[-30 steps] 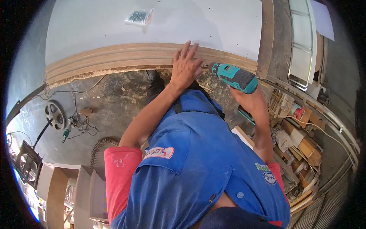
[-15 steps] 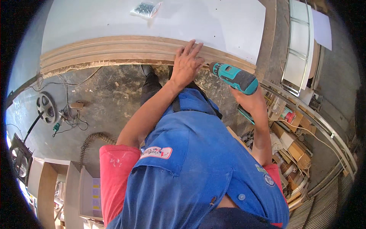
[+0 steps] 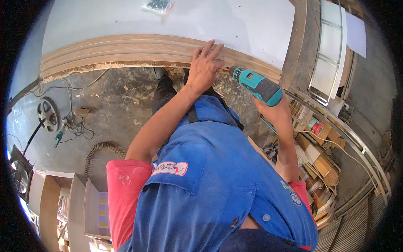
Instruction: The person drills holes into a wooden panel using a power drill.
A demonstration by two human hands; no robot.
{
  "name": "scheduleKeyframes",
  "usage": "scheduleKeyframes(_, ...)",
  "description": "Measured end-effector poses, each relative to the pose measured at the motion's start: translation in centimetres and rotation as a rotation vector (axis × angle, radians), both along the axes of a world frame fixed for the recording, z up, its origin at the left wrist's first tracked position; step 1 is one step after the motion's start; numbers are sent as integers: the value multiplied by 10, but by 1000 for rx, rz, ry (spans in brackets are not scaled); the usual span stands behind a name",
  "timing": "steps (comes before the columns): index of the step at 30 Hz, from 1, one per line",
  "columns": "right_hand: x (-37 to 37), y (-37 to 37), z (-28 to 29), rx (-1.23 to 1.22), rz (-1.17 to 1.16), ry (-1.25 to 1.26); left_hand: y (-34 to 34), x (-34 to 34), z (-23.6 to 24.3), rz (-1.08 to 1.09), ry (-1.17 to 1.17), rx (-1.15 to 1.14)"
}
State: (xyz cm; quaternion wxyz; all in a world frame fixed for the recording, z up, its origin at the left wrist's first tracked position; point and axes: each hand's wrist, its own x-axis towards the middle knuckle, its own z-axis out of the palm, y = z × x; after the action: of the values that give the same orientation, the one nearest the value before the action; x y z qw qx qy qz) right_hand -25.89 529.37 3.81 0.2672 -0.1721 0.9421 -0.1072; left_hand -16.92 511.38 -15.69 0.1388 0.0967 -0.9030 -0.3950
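Observation:
My right hand (image 3: 275, 112) is wrapped round the grip of a teal and black cordless drill (image 3: 257, 85). The drill's chuck points left at the near edges of stacked wooden-edged boards (image 3: 121, 51). My left hand (image 3: 205, 69) lies over those edges just left of the chuck, its longer fingers stretched and parted, the tips reaching the white panel (image 3: 235, 25) on top. Whether the thumb and forefinger beside the chuck steady a screw is hidden. A clear plastic bag (image 3: 159, 6) with dark small pieces rests on the panel.
A coiled hose (image 3: 98, 148), cables, a small wooden block (image 3: 82, 111) and a spoked wheel (image 3: 48, 114) are on the floor at left. Open cabinets (image 3: 75, 210) stand at lower left. Wood offcuts (image 3: 323, 166) pile up at right beside a metal rail (image 3: 361, 145).
The panel and boards sit slightly higher and further left in the picture. Both hands and the drill keep nearly the same pose, with the chuck still at the board edges.

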Motion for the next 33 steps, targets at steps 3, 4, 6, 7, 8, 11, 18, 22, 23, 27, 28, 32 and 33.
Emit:
scheduleKeyframes(3, 0, -1, 2, 5, -8, -5, 0, -1, 2, 1, -5, -10)
scheduleKeyframes(4, -1, -2, 3, 6, -9, -8, 0, -1, 1, 2, -4, -11)
scheduleKeyframes(6, 1, -6, 6, 23, 44, 27, 1, -1, 1, 23, 44, 20)
scheduleKeyframes(7, 1, -6, 6, 40, 96, 61, 1, -1, 1, 25, 45, 19)
scheduleKeyframes(8, 1, -5, 5, 39, 98, 63, 1, -1, 1, 21, 43, 18)
scheduleKeyframes(11, -1, 0, 2, 23, 22, 55, 0, -1, 1, 19, 31, 12)
scheduleKeyframes(18, -5, -14, 19, 84, 109, -120, -1, -1, 6, 21, 37, 34)
scheduleKeyframes(22, 0, -12, 16, -55, 146, -19, -1, -1, 6, 26, 21, 12)
scheduleKeyframes(23, 0, -10, 14, -55, 147, -20, -1, -1, 7, 21, 16, 12)
scheduleKeyframes(27, 1, -9, 13, -27, 106, -52, -2, -1, 6, 16, 23, 13)
scheduleKeyframes(28, 2, -11, 14, -18, 107, -57, -1, -1, 6, 15, 22, 14)
scheduleKeyframes(32, 6, -10, 10, -19, 76, -14, -1, 0, 4, 9, 8, -5)
scheduleKeyframes(33, 5, -7, 8, -35, 83, -26, -2, 0, 4, 8, 6, 0)
